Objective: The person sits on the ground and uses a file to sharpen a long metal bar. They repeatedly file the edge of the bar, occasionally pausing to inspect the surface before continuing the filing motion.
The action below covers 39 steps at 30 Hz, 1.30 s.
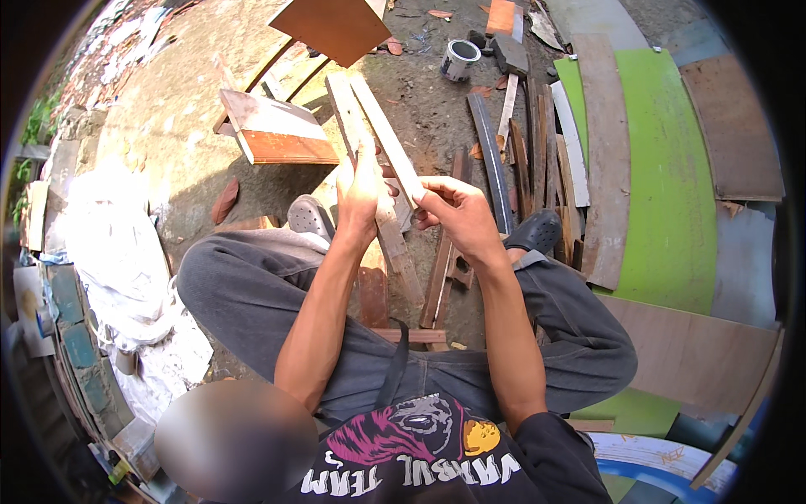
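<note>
My left hand is wrapped round a long weathered wooden plank, which slants from the upper middle down between my knees. In my right hand, a narrower pale wooden strip is pinched at its near end between thumb and fingers. The strip lies alongside the plank, their far ends close together, and it spreads away from the plank toward my right hand. Some of my left fingers are hidden behind the plank. Below, a dark reddish wooden bar lies on the ground between my feet.
Several loose wooden strips lie right of centre, beside a curved green sheet and brown boards. An open paint can stands at the back. Ahead on the left is a wooden frame with a brown panel; white sheeting covers the left side.
</note>
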{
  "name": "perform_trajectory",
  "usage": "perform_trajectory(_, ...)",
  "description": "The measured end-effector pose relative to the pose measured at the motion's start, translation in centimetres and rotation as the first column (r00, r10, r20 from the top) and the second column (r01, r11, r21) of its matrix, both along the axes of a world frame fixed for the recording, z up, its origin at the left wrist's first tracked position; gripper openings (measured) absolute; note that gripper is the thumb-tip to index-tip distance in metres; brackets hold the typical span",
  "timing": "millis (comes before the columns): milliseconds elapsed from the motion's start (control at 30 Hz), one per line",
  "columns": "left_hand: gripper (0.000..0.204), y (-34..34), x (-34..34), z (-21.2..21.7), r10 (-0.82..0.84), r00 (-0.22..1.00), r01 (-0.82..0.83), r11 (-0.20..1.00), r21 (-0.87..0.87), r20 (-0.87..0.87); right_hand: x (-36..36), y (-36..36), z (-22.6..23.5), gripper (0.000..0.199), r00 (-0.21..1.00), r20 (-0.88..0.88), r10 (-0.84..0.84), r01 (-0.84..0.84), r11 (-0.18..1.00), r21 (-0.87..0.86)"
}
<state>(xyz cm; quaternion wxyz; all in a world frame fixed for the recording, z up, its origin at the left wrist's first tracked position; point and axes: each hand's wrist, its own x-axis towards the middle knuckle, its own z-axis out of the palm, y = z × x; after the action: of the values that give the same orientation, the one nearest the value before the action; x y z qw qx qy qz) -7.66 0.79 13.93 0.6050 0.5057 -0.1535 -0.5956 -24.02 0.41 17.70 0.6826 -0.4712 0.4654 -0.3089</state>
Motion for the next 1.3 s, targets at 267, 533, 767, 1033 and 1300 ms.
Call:
perform_trajectory(267, 0.039, 0.2, 0.3, -1.8, 0.088, 0.995, -0.091, 0.993, -0.081, -0.046, -4.3, -0.7, -7.2, 0.031, 0.993, -0.017, -0.114, 0.115, 0.962, 0.249)
perform_trajectory(533, 0.048, -0.7, 0.9, -1.0, 0.230, 0.951, -0.251, 0.965, -0.079, -0.206, -5.3, 8.8, -25.3, 0.062, 0.810, -0.586, 0.021, 0.125, 0.970, 0.207)
perform_trajectory(767, 0.059, -0.9, 4.3, -3.7, 0.515, 0.852, -0.512, 0.857, 0.058, -0.095, -3.6, 13.6, -27.1, 0.056, 0.469, -0.703, 0.535, -0.256, 0.844, 0.471)
perform_trajectory(1033, 0.048, 0.1, 3.6, -9.8, 0.329, 0.929, -0.363, 0.902, 0.236, 0.170, -7.1, 11.8, -26.2, 0.038, 0.483, -0.875, -0.046, 0.089, 0.996, -0.003)
perform_trajectory(1300, 0.037, -0.8, -0.5, -14.5, 0.177, 0.974, -0.220, 0.894, 0.390, 0.145, -10.5, 10.6, -27.5, 0.058, 0.292, -0.956, 0.012, 0.127, 0.991, 0.051)
